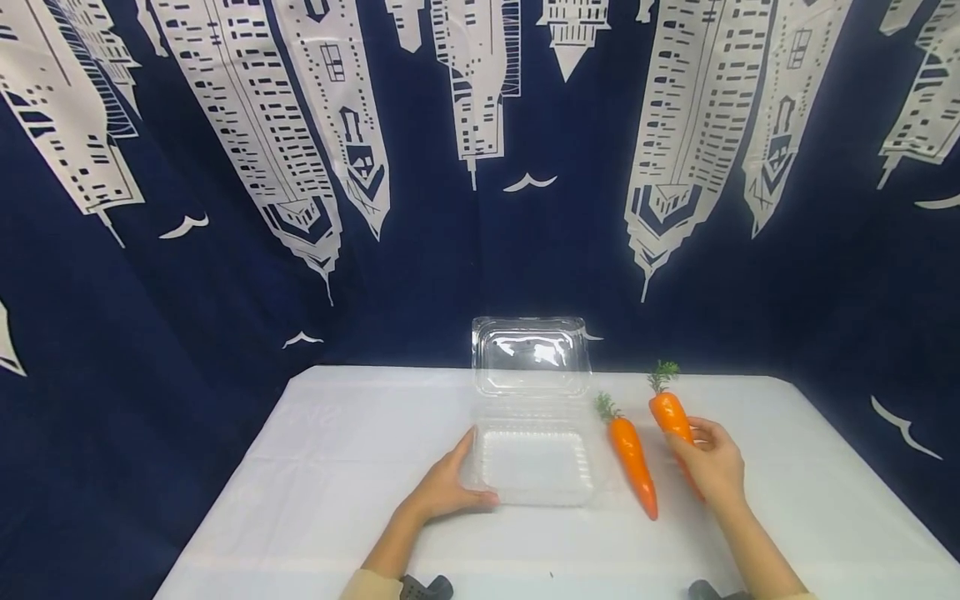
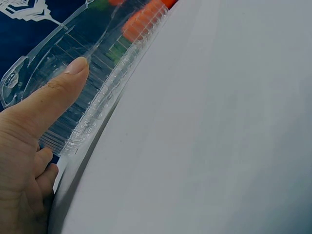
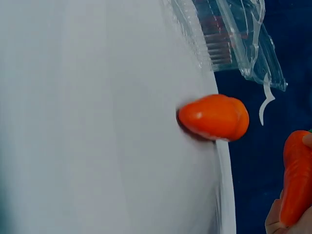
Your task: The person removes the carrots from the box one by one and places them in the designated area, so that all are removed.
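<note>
A clear plastic clamshell container (image 1: 534, 467) stands on the white table with its lid (image 1: 531, 357) tipped up at the back. My left hand (image 1: 448, 483) grips the container's left end, the thumb (image 2: 63, 90) along its front wall and the fingers round the side. To the right of the container my right hand (image 1: 708, 462) holds a toy carrot (image 1: 670, 414) with a green leafy top, its tip pointing toward me. Between that hand and the container, a second orange carrot (image 1: 633, 462) lies on the table; it also shows in the right wrist view.
The white table (image 1: 337, 500) ends at a dark blue curtain (image 1: 450, 275) printed with white upside-down buildings. The raised lid stands close to the curtain. Dark wrist straps (image 1: 426, 588) show at the bottom edge of the head view.
</note>
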A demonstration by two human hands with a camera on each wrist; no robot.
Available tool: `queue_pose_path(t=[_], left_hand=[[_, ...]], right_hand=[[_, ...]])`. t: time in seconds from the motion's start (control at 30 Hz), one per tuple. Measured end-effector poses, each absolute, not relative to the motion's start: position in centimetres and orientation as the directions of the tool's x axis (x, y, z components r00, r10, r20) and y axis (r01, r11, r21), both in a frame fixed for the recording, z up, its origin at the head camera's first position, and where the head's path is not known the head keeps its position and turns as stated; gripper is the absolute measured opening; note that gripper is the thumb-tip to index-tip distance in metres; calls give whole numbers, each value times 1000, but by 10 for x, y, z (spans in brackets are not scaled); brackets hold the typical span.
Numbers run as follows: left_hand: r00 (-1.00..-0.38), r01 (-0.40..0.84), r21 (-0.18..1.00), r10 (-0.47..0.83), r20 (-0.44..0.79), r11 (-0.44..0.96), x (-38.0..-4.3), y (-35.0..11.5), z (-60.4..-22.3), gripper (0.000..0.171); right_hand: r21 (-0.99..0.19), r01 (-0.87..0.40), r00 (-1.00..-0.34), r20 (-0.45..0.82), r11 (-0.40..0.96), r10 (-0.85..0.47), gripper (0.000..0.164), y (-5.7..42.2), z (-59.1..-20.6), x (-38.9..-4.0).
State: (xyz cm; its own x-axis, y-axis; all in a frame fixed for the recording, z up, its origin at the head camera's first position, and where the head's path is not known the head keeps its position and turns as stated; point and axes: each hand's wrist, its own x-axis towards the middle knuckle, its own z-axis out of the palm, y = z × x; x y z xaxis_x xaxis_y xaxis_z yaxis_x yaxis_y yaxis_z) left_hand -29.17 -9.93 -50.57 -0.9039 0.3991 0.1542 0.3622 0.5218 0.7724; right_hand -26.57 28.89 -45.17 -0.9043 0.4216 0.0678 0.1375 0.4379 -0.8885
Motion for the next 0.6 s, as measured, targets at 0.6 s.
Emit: queue_pose_path(t=[0.6], left_hand=[[-904,358,781,400,151,512,-293,-101,-507,120]], right_hand=[[-851,221,-885,31,476,465,71,321,-453,-264]])
